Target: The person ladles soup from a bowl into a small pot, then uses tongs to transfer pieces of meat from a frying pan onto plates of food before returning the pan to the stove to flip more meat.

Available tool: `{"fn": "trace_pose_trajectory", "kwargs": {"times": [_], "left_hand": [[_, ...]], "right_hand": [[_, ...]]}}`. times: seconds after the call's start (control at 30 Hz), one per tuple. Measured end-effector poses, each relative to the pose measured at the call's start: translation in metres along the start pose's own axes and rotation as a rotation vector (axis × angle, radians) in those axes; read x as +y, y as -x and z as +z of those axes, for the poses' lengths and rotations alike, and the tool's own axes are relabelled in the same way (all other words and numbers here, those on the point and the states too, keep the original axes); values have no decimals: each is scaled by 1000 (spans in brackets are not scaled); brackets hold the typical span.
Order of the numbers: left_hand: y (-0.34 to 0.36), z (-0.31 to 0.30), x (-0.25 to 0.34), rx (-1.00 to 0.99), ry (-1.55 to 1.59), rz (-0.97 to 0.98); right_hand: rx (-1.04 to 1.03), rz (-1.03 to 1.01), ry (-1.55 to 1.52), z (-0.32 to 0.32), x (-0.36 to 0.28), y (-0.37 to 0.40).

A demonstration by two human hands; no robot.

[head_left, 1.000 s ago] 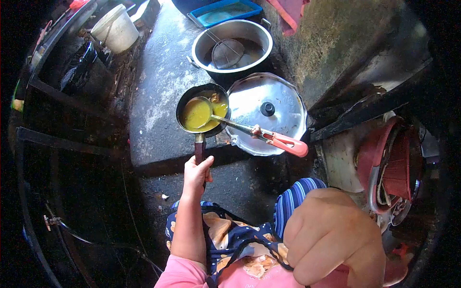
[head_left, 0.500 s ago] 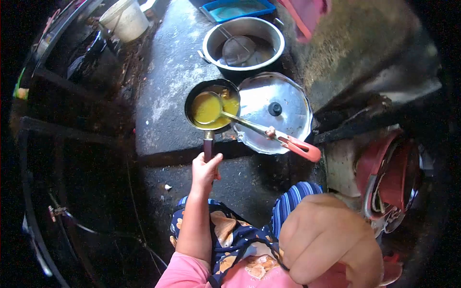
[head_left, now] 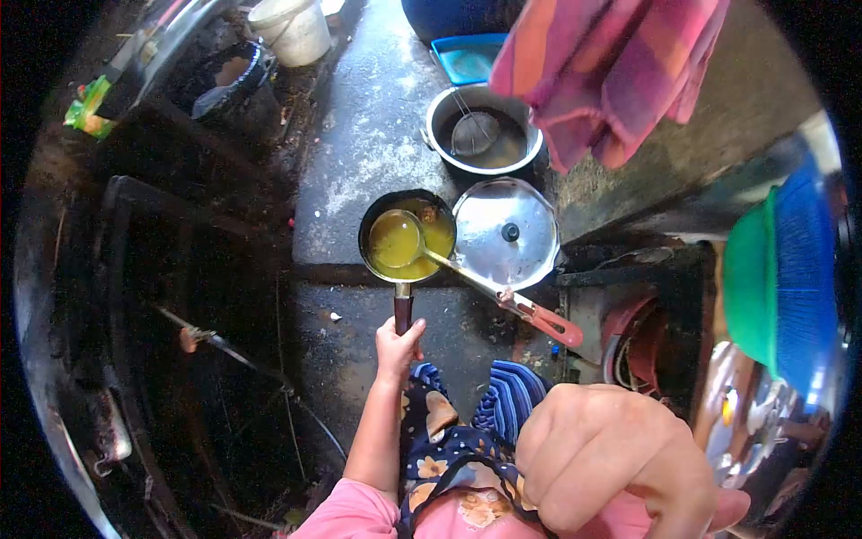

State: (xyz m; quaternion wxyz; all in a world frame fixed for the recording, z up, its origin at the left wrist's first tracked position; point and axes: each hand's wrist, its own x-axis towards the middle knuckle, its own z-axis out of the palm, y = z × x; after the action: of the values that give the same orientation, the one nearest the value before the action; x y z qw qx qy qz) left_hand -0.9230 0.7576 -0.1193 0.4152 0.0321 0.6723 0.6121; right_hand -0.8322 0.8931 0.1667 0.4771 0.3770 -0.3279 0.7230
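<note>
My left hand (head_left: 400,349) is closed round the dark handle of a small saucepan (head_left: 364,256) holding yellow liquid. A ladle (head_left: 462,272) rests in the pan, its bowl in the liquid. Its pink-red handle slants out over a round metal lid (head_left: 503,202) with a black knob, and neither hand touches it. My right hand (head_left: 620,458) is raised close to the camera at the lower right. Its fingers are curled into a fist, and whatever may be inside is hidden.
Beyond the lid stands a metal pot (head_left: 503,164) with a strainer (head_left: 475,135) in it. A striped cloth (head_left: 611,76) hangs at upper right. Green (head_left: 752,278) and blue basins (head_left: 805,287) are at right. A white bucket (head_left: 294,34) and a blue tray (head_left: 467,61) are farther back.
The view has shifted, showing more of the hanging cloth and bringing the basins at right into sight. My left hand keeps hold of the saucepan; my right fist stays raised near the camera.
</note>
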Motion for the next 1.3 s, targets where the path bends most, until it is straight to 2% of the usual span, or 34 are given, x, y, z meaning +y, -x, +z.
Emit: {"fn": "trace_pose_trajectory", "kwargs": {"times": [0.07,0.17,0.2,0.3,0.33,0.37,0.47,0.57,0.6,0.7,0.73,0.8,0.93,1.03,1.1,1.17,1.2,1.23,1.3], "left_hand": [[32,-10,30,27,-4,8],[88,-30,79,84,11,9],[108,-37,97,90,0,9],[170,-56,151,161,40,13],[190,-65,163,169,11,-9],[211,-73,174,176,-16,-31],[270,-94,212,261,-14,-27],[322,-113,223,314,27,-16],[338,-120,225,335,35,-21],[386,-131,226,413,115,9],[421,-132,223,465,141,9],[452,-139,209,506,186,2],[519,-131,177,682,311,36],[571,-137,155,791,460,-16],[608,-139,142,858,504,-21],[643,-139,125,945,517,8],[660,-140,116,986,597,37],[676,-142,107,1005,614,39],[712,-154,86,1076,664,64]], "right_hand": [[-90,216,-10,25,-8,-51],[-138,170,-75,81,-3,-97],[-119,258,-146,102,-5,-117],[-129,289,-235,170,4,-173],[-128,430,-283,192,-2,-189],[-154,455,-317,215,0,-204],[-257,408,-438,283,12,-234],[-154,425,-516,341,7,-230],[212,514,-308,383,-2,-239],[267,519,-396,437,-6,-235],[240,574,-473,449,-16,-230],[-413,832,-1009,441,-13,-221],[-486,892,-1269,479,-26,-202],[-594,1088,-1325,516,-20,-196],[-585,1143,-1412,552,-23,-169],[-198,285,-1550,604,-23,-125],[-615,997,-1610,598,-28,-150],[-621,1010,-1633,605,-30,-146],[-576,1165,-1707,650,-28,-134]]}}
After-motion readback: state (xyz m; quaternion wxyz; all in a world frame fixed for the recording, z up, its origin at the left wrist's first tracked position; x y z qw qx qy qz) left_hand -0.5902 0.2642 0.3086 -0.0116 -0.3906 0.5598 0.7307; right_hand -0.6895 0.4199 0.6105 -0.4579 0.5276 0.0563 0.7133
